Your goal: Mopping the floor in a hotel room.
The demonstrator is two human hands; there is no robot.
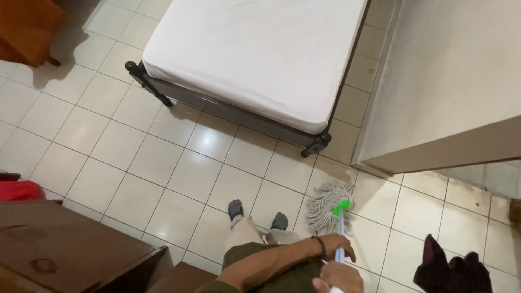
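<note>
Both hands clamped on mop handle (340, 239), left hand (337, 248) above right hand (339, 276), mop head (328, 203) on tile floor (179, 173) near bed (255, 49) corner; keep strings flat, pull evenly

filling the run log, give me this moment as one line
left hand: grips mop handle | right hand: grips handle lower | mop head: on tiled floor near bed

A grey string mop (329, 205) with green collar and pale-blue handle rests, strands splayed, on tiles.
</note>
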